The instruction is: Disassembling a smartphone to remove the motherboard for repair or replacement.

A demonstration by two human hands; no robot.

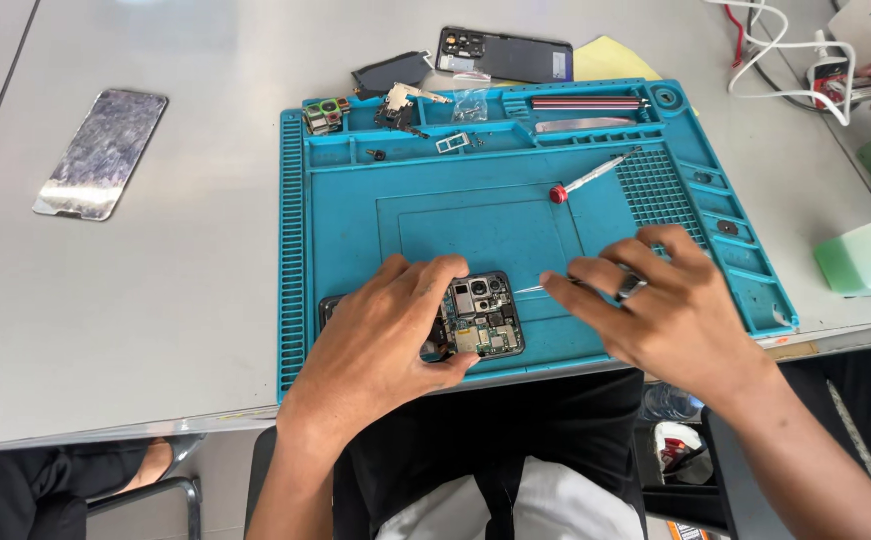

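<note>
Phone (480,318), back off and parts removed, is pinned by left hand (385,335); tweezers (545,288) are seemingly pinched in right hand (660,305).

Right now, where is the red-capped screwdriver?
In the head view the red-capped screwdriver lies loose on the blue repair mat, right of its middle, beyond the right hand and beside the mat's gridded patch.

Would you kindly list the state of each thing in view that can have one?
opened phone: back off, circuit board exposed, flat on the blue mat.
left hand: pressed on the phone, holding it down.
right hand: holding tweezers, tips toward the phone.
red-capped screwdriver: lying loose on the mat.
detached screen: face up on the table, apart.
back cover: removed, beyond the mat.
</note>
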